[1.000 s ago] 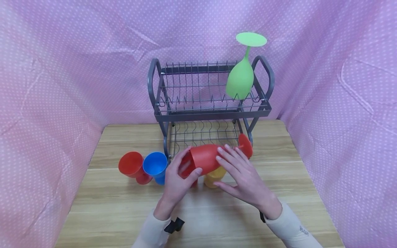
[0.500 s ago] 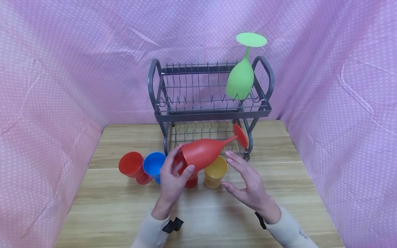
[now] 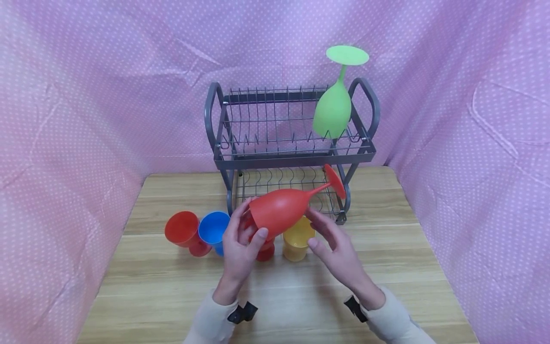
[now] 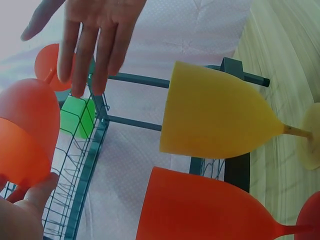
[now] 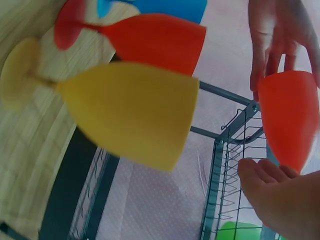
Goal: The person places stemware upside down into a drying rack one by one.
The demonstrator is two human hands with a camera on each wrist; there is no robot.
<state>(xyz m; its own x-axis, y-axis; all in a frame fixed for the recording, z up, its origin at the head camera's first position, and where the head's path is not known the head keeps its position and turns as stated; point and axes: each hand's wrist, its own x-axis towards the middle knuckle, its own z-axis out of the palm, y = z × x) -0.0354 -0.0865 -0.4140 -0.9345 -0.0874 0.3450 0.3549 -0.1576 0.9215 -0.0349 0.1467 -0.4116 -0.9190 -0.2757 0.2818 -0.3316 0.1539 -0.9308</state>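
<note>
My left hand (image 3: 238,253) grips a red plastic wine glass (image 3: 281,212) near its rim, thumb on the near side. The glass is tilted above the table, mouth toward my left hand, its stem and foot pointing up to the right. My right hand (image 3: 341,255) lies beneath the narrow end of the bowl with its fingers extended, as the left wrist view shows its fingers (image 4: 85,55) straight. Below the held glass stand a yellow wine glass (image 3: 296,241) and another red wine glass (image 5: 157,42), the latter partly hidden by the held glass in the head view.
A dark two-tier dish rack (image 3: 296,160) stands behind the hands. On its upper tier, at the right, a green wine glass (image 3: 333,112) rests upside down. To the left on the wooden table (image 3: 146,286) are a blue wine glass (image 3: 214,228) and a red one (image 3: 182,229).
The held glass's foot has swung upward, and the bowl has shifted slightly left. My right hand drew back from the bowl, then moved in under its narrow end.
</note>
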